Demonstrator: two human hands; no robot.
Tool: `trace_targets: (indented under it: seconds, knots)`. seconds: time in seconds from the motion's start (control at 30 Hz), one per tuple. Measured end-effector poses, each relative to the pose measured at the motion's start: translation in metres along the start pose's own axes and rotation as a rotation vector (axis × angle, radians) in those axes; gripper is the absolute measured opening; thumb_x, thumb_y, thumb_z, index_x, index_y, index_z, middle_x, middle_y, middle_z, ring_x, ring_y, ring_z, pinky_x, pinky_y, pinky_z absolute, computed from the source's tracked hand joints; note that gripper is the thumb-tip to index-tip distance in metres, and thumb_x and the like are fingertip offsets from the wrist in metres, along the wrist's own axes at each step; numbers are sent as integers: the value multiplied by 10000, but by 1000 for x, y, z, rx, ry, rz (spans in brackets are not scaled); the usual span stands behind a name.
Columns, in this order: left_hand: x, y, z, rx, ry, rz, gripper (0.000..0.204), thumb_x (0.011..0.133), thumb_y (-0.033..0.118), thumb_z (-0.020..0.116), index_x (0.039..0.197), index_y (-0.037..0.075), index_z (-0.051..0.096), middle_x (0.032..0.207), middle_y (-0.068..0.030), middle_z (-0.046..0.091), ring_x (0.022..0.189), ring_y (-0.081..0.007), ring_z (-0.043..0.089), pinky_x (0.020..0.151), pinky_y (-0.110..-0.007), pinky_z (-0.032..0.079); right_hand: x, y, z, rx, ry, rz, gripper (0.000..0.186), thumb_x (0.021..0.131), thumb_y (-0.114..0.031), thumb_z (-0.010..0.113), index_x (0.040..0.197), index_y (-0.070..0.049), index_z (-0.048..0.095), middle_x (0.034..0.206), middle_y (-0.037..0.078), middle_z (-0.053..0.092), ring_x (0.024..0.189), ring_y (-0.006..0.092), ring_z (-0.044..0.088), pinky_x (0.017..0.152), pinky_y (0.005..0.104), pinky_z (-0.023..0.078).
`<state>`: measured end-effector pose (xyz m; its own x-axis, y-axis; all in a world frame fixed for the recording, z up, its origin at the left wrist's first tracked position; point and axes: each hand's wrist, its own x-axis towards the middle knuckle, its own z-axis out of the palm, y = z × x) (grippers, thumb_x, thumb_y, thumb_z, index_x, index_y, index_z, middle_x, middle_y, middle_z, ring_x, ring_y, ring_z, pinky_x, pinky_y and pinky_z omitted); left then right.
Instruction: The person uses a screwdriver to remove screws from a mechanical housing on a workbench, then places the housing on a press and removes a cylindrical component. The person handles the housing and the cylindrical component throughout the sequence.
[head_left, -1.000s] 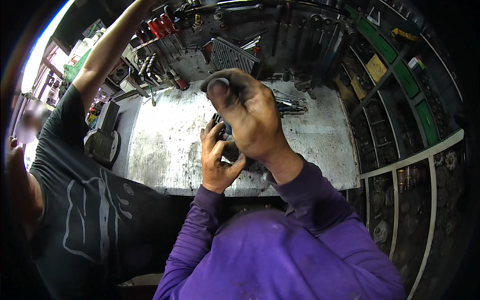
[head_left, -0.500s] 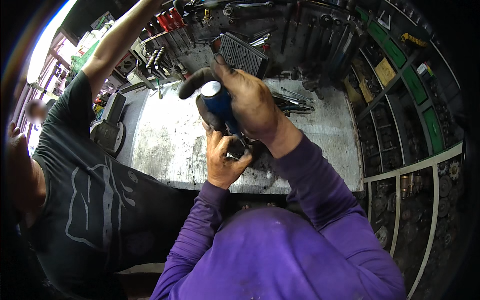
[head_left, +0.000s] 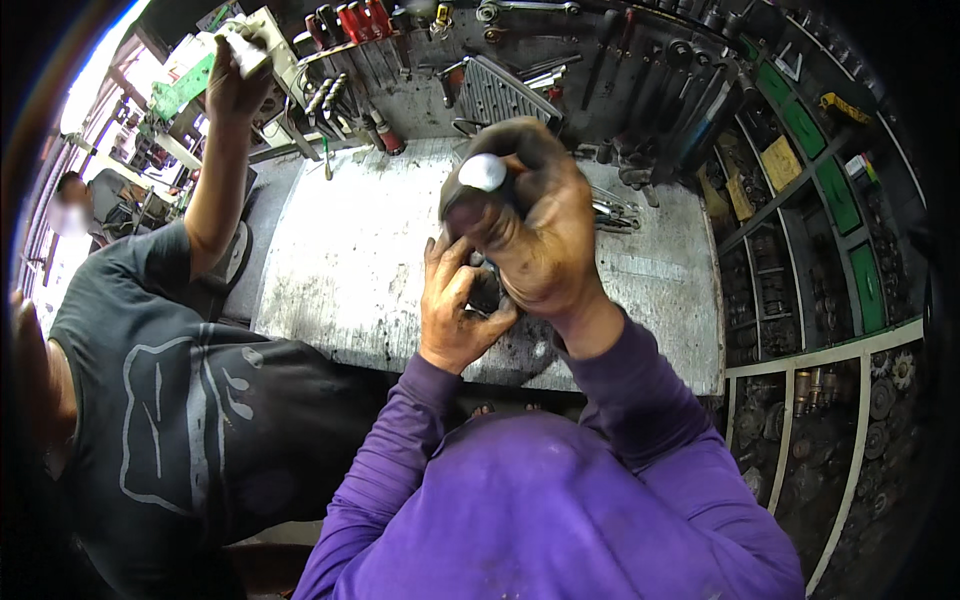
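My right hand [head_left: 540, 230] is closed round a tool handle, its pale round end cap [head_left: 483, 172] facing up; the rest of the tool is mostly hidden by my fingers. Below it, my left hand [head_left: 450, 315] grips a small dark metal part [head_left: 485, 290] low over the worn pale bench [head_left: 320, 240], with fingers and thumb curled about it. The part's shape is partly covered by both hands. Several wrenches [head_left: 615, 210] lie on the bench beyond my right hand.
A co-worker [head_left: 150, 400] in a dark printed shirt stands close at my left, one hand [head_left: 238, 75] raised with a pale object. Tools hang on the back board [head_left: 420, 105], near a grey slotted metal rack [head_left: 500, 95]. Shelving with green drawers [head_left: 835, 180] lines the right.
My right hand has turned and shifted right, its fingers now curled over the blue handle's top. The co-worker's raised arm has come down, bringing that hand and a pale object into view.
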<state>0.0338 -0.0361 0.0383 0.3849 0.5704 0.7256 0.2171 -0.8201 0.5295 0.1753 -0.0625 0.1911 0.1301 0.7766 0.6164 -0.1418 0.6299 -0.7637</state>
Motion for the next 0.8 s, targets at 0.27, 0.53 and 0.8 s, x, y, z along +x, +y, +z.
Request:
trace_targets:
  seconds: [0.27,0.53,0.8]
  knots:
    - [6,2,-3,-8,-68,-102,363,652,130,862,959,29,696,1179,-212,654,1171,-489,590,1091,-595,437,9,-1,-7,-245,-202,-2,351,1090,-193,649,1364,22,603,958,120,729,874,146,710,777,306,578]
    - [8,5,-3,-35,-31,-99,329,674,139,858,926,35,674,1078,-198,649,1070,-437,627,1028,-545,486,5,13,1,-330,-25,-98,434,1107,-427,626,1137,6,629,862,88,686,779,137,677,699,319,552]
    - [10,2,-9,-36,-53,-37,349,695,150,859,986,55,692,1234,-239,657,1276,-494,580,1180,-602,392,7,-4,7,-300,41,139,407,1078,-357,693,1187,33,652,850,54,689,849,121,675,804,301,538]
